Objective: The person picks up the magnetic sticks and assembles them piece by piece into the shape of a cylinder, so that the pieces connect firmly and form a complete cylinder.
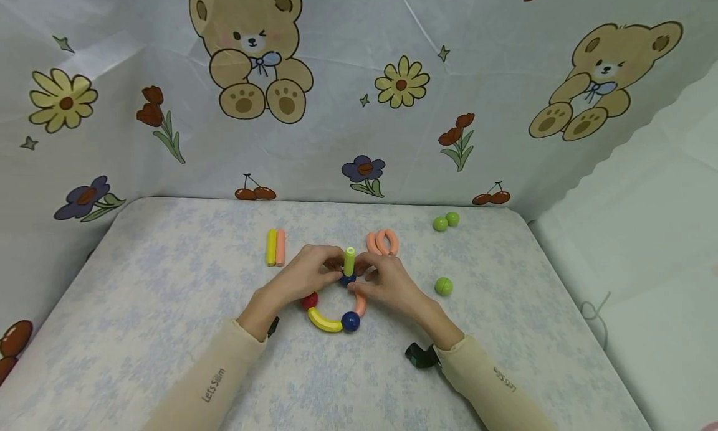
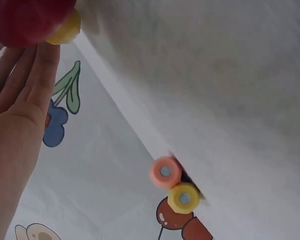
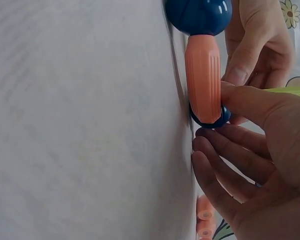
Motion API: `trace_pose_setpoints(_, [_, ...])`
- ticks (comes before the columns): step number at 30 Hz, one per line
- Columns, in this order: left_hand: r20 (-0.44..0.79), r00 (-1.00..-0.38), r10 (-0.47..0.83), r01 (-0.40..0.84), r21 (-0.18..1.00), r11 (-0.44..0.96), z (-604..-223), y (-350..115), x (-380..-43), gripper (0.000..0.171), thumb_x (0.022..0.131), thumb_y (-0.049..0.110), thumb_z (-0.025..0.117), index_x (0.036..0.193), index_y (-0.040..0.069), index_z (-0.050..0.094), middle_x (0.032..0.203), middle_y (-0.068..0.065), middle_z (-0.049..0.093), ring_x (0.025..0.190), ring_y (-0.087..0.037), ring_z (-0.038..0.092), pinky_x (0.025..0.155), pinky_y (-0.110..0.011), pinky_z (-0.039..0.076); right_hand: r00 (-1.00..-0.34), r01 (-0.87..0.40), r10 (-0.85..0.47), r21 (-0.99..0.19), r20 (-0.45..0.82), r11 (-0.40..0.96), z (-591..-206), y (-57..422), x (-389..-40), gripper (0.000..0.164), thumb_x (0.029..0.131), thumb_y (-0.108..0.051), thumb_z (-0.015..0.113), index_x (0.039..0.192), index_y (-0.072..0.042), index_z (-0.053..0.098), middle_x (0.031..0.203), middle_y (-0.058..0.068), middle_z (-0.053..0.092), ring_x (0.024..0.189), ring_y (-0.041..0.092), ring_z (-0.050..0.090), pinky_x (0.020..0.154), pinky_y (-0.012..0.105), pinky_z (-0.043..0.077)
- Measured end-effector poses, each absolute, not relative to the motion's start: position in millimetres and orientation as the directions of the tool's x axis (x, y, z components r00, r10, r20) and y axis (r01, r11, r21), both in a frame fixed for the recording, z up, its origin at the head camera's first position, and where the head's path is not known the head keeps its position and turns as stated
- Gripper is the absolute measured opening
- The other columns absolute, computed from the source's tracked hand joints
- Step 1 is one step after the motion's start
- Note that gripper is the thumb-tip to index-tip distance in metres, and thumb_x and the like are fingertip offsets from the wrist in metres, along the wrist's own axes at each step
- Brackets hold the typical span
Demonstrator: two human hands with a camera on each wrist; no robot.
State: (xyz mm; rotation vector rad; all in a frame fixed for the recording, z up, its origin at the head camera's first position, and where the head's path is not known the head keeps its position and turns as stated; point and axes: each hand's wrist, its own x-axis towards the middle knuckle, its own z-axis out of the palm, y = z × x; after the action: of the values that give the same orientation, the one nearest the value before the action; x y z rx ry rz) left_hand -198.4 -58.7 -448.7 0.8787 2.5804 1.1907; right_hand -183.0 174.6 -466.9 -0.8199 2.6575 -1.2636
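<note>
A loop of balls and curved sticks lies on the table before me. It has a red ball (image 1: 310, 301), a yellow curved stick (image 1: 324, 322), a near blue ball (image 1: 350, 321) and a pink curved stick (image 1: 360, 304). At its far side sits another blue ball (image 1: 348, 279), with a light green stick (image 1: 349, 263) standing upright on top. My left hand (image 1: 307, 270) holds that far ball from the left, thumb at its side. From the right, my right hand (image 1: 389, 281) pinches the same ball beside the pink stick's end, as the right wrist view shows.
Straight yellow (image 1: 272, 247) and pink (image 1: 280, 247) sticks lie side by side at the back left. Curved pink sticks (image 1: 391, 241) rest behind my right hand. Green balls (image 1: 444, 286) are off to the right. A printed cloth (image 1: 331, 138) hangs behind the table.
</note>
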Motion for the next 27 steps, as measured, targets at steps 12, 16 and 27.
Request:
trace_pose_setpoints(12, [0.140,-0.898,0.418,0.399,0.660,0.636,-439.0,-76.8,-204.2,0.010,0.098,0.010,0.075,0.106,0.008,0.077,0.096,-0.002,0.075,0.086,-0.017,0.066,0.076,-0.033,0.056,-0.851,-0.434,-0.507,-0.727,0.136,0.532,-468.1,171.8,-180.4,0.023,0.093,-0.014,0.083,0.114,-0.011,0.073,0.107,0.006,0.073,0.096,0.025,0.073,0.088,0.039,0.062])
trace_pose_setpoints(16, [0.181,-0.948,0.263,0.319,0.574,0.754,-433.5,-96.9,-210.2,0.005,0.098,0.011,0.074,0.098,0.007,0.076,0.090,-0.006,0.073,0.076,-0.019,0.061,0.067,-0.033,0.052,-0.861,-0.418,-0.493,-0.723,0.123,0.549,-467.0,171.3,-179.6,0.021,0.092,-0.014,0.083,0.111,-0.012,0.073,0.104,0.004,0.073,0.095,0.022,0.073,0.087,0.038,0.062])
trace_pose_setpoints(27, [0.092,-0.996,0.006,0.053,0.515,0.856,-439.9,-134.1,-218.9,0.020,0.098,0.016,0.071,0.104,-0.003,0.068,0.084,-0.017,0.067,0.067,-0.027,0.056,0.056,-0.034,0.043,-0.887,-0.390,-0.440,-0.731,0.136,0.560,-467.9,172.4,-180.7,0.021,0.092,-0.014,0.083,0.111,-0.013,0.073,0.105,0.002,0.074,0.095,0.018,0.072,0.083,0.032,0.062])
